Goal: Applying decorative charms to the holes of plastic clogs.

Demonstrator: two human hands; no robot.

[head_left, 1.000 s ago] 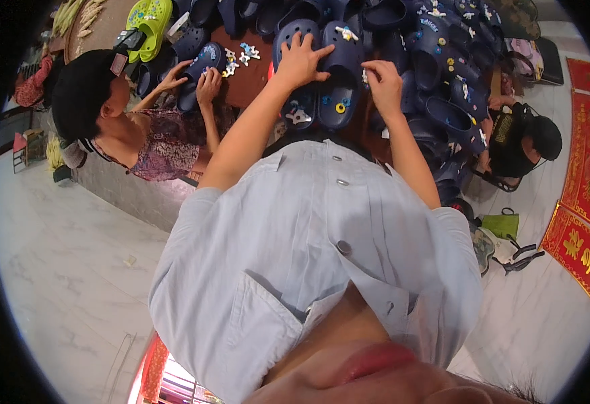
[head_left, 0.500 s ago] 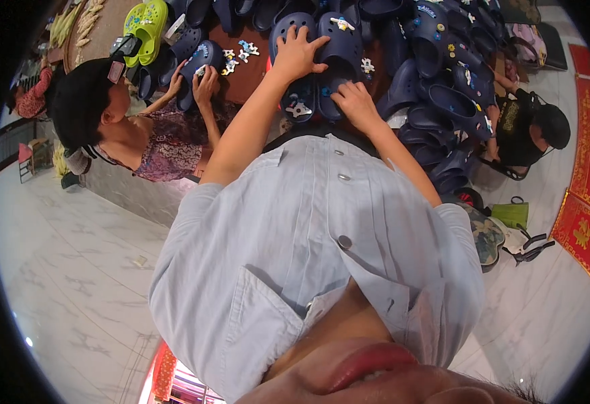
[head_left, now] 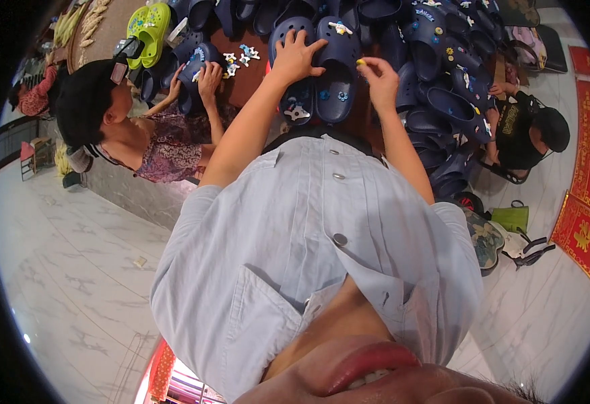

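Note:
Two navy blue clogs lie side by side before me. On the toe of the left clog (head_left: 283,34) rests my left hand (head_left: 296,59), fingers spread and its thumb reaching toward the right clog (head_left: 339,50). A white charm (head_left: 340,27) is fixed to the right clog's toe; blue flower charms (head_left: 343,96) show near its heel, and a white figure charm (head_left: 298,112) near the left clog's heel. Just right of the pair, my right hand (head_left: 381,81) is raised with thumb and finger pinched on a small yellow piece (head_left: 361,62), too small to make out its kind.
A heap of navy clogs (head_left: 450,108) covers the table's right side. Loose white charms (head_left: 248,54) lie left of my arm on the brown tabletop (head_left: 251,81). A co-worker (head_left: 147,138) at left handles another clog; green clogs (head_left: 148,34) stand beyond. Another person (head_left: 531,135) is at right.
My right hand has lifted off the right clog's heel and moved up and right, now pinching a yellow piece. The blue flower charms there are uncovered. My left hand stays put.

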